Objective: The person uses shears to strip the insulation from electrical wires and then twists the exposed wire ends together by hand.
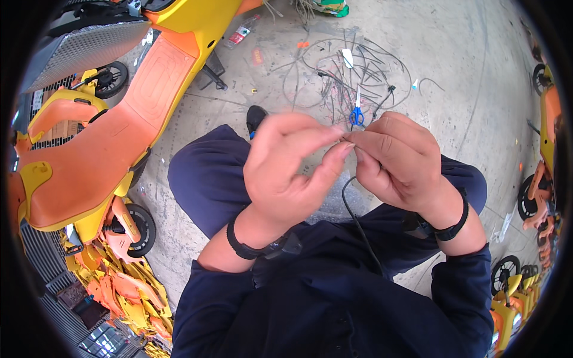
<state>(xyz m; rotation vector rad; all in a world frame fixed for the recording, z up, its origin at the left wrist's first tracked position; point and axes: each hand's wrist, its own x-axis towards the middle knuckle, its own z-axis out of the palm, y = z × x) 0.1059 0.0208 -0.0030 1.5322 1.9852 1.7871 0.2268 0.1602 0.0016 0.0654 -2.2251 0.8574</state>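
My right hand (401,160) pinches a thin black cable (352,209) between thumb and fingers. From under that hand the cable curves down toward my lap. Thumb and forefinger of my left hand (291,164) come together at the right fingertips, in front of my chest; its upper edge is slightly blurred. Whatever lies between the left fingertips is too small to make out. Just beyond my hands, blue-handled scissors (356,116) lie on the floor, blades pointing away. Loose dark cable pieces (340,95) are scattered around and beyond them.
A yellow and orange scooter body (128,119) stands close on my left, a wheel (141,230) near it. Yellow and orange panels (128,292) are heaped behind it. A plastic bottle (243,31) lies at the far left. More scooters (546,143) line the right side.
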